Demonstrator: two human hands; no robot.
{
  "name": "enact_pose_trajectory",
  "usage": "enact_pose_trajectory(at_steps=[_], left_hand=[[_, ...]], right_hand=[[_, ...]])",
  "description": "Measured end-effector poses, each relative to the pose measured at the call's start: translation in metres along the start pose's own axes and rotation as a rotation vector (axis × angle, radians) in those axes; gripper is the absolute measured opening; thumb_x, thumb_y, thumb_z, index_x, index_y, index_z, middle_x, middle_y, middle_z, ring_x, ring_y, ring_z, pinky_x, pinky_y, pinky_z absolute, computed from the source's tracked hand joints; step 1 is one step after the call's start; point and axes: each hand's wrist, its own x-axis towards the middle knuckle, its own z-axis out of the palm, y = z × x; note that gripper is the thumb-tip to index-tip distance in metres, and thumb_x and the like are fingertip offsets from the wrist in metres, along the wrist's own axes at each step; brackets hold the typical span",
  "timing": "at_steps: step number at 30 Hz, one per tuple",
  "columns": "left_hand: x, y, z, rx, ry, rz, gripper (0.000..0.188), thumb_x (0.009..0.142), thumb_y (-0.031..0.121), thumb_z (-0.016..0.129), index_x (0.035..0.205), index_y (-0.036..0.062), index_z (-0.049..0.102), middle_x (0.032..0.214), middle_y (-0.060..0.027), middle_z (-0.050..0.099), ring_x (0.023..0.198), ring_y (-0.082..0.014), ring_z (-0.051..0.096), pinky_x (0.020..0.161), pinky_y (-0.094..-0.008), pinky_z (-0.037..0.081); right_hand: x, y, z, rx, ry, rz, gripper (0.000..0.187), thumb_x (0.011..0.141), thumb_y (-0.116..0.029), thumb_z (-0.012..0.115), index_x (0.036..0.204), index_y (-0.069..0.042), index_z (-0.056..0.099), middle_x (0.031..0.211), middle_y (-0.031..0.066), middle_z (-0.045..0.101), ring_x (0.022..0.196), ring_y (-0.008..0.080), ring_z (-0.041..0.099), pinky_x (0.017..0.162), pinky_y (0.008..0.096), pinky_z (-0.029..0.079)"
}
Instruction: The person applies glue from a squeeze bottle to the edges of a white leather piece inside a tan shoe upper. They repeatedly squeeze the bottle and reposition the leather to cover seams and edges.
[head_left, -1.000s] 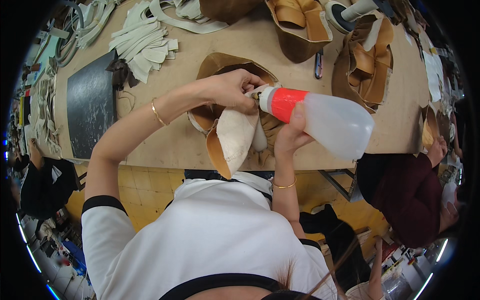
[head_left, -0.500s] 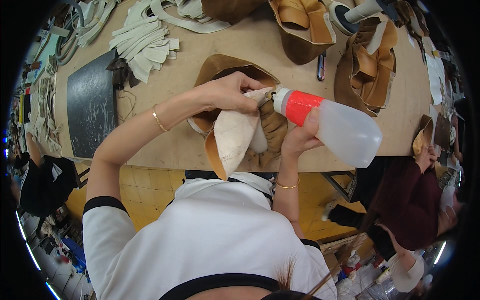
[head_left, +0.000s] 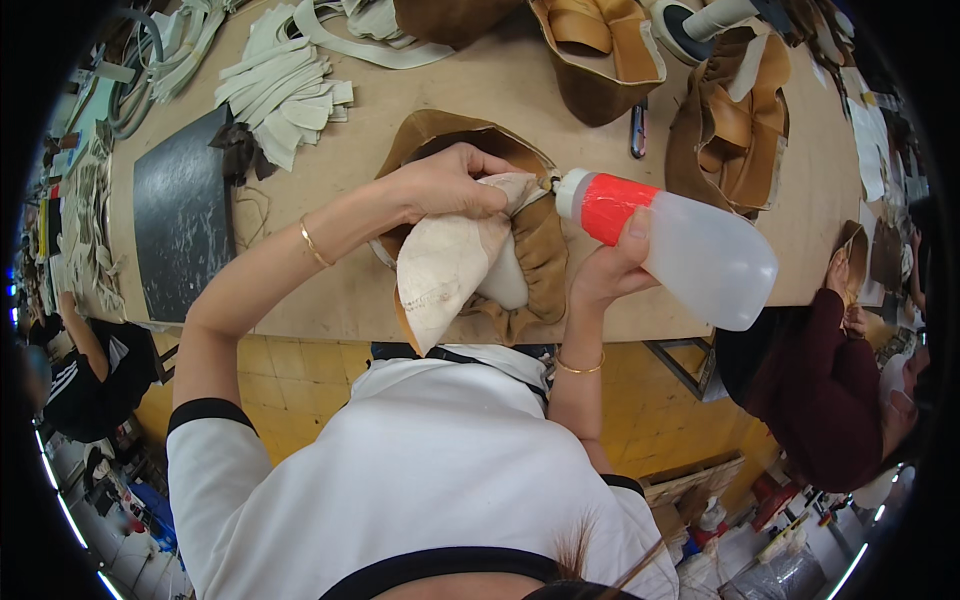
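Observation:
In my left hand (head_left: 448,186) the top of a cream-backed leather flap (head_left: 445,268) is pinched, its tan side showing along the lower left edge. The flap belongs to, or lies over, a brown suede shoe upper (head_left: 543,260) with a gathered, puckered part. My right hand (head_left: 612,264) is wrapped round a translucent squeeze bottle (head_left: 712,258) with a red band. The bottle lies tilted, its dark narrow nozzle (head_left: 553,184) at the flap's upper right edge; I cannot tell whether it touches. What the bottle holds is hard to make out.
More brown suede uppers (head_left: 735,130) lie at the far right and far middle. A slim cutter (head_left: 639,130) rests between them. Pale fabric strips (head_left: 285,95) and a black board (head_left: 185,220) are on the left. People work at both sides, one in a maroon sleeve (head_left: 835,390).
The bottle has shifted slightly right and its nozzle has moved along the flap's edge. The flap has swung left, showing more cream backing and less tan.

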Motion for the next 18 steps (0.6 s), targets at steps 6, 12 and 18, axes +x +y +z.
enact_pose_trajectory(at_steps=[6, 12, 18], left_hand=[[0.005, 0.001, 0.002, -0.010, -0.045, 0.023, 0.041, 0.070, 0.007, 0.059, 0.110, -0.0034, 0.061, 0.081, -0.0034, 0.063, 0.064, -0.0054, 0.055, 0.059, -0.0218, 0.048], [0.004, 0.002, 0.002, -0.032, -0.066, 0.049, 0.043, 0.071, 0.001, 0.054, 0.113, -0.0031, 0.059, 0.081, -0.0023, 0.064, 0.063, -0.0042, 0.055, 0.058, -0.0198, 0.047], [0.002, 0.004, 0.000, -0.066, -0.120, 0.022, 0.044, 0.071, 0.001, 0.054, 0.115, -0.0032, 0.058, 0.080, -0.0018, 0.064, 0.063, -0.0034, 0.056, 0.059, -0.0193, 0.047]], right_hand=[[-0.003, 0.010, -0.001, -0.261, -0.142, -0.289, 0.028, 0.078, -0.018, 0.068, 0.094, 0.004, 0.061, 0.092, 0.0121, 0.062, 0.077, 0.0241, 0.058, 0.074, 0.0355, 0.048], [0.000, 0.011, -0.006, -0.249, -0.081, -0.152, 0.028, 0.077, -0.019, 0.069, 0.092, 0.004, 0.061, 0.090, 0.0114, 0.063, 0.079, 0.0244, 0.058, 0.074, 0.0354, 0.048], [-0.003, 0.016, 0.004, -0.154, -0.069, -0.184, 0.028, 0.078, -0.019, 0.069, 0.092, 0.004, 0.061, 0.088, 0.0116, 0.063, 0.077, 0.0238, 0.058, 0.073, 0.0355, 0.048]])
